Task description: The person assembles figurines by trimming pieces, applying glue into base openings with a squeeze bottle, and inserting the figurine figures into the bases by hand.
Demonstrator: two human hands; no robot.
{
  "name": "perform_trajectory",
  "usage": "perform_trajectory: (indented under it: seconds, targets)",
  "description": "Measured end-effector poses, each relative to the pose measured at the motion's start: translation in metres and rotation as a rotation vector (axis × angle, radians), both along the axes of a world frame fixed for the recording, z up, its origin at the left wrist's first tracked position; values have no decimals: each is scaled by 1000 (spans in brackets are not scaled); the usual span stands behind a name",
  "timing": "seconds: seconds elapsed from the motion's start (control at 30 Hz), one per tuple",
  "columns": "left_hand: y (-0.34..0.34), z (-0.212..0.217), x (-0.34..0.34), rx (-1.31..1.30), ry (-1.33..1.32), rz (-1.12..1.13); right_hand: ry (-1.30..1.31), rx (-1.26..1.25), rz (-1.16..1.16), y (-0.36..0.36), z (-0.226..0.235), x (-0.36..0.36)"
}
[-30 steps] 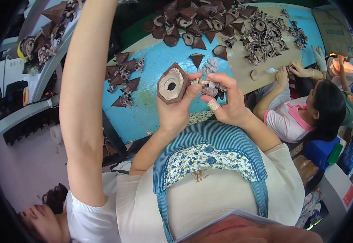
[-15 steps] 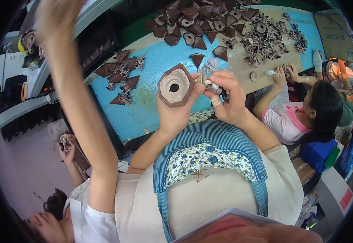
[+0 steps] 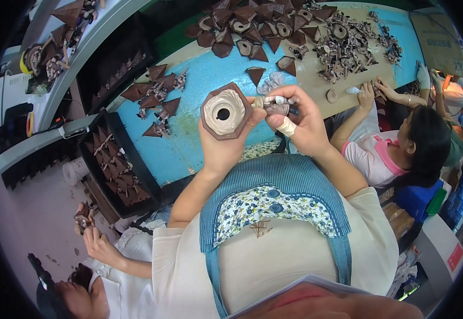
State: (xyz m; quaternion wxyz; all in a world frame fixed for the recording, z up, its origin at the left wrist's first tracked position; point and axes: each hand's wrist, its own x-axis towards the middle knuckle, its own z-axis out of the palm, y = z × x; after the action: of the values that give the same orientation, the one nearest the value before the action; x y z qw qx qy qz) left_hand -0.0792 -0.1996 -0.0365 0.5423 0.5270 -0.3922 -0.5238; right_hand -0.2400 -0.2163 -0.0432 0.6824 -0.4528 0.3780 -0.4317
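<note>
In front of my chest, my left hand [image 3: 220, 151] is closed round a brown faceted piece [image 3: 233, 101]. Its beige, swirled underside faces up and has a dark hole in the middle. My right hand [image 3: 310, 127] pinches a small pale figurine part [image 3: 277, 108], with beige tape round the thumb. The part's near end meets my left fingertips beside the brown piece, and its exact shape is partly hidden by fingers. Just beyond my hands, a crumpled greyish cloth [image 3: 272, 84] lies on the blue mat [image 3: 205, 80].
Brown pointed pieces [image 3: 252, 32] pile up at the far side, with small figurine parts [image 3: 343, 56] to their right. Left are a smaller cluster [image 3: 157, 93] and a black tray [image 3: 151, 199] of brown pieces. Co-workers sit on both sides; the right one's hand [image 3: 367, 95] is on the table.
A co-worker's arm that reached across on the left has withdrawn, uncovering the black tray. More brown pieces now show on the upper-left shelf. My hands have shifted slightly, keeping their holds.
</note>
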Motion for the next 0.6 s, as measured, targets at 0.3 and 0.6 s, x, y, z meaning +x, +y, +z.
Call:
perform_trajectory:
  seconds: [0.3,0.6]
  targets:
    - [-2,10,20,-59,22,-269,57,-129,31,-14,22,-24]
    - [-1,20,7,-128,-218,-389,598,-672,200,-21,65,-11]
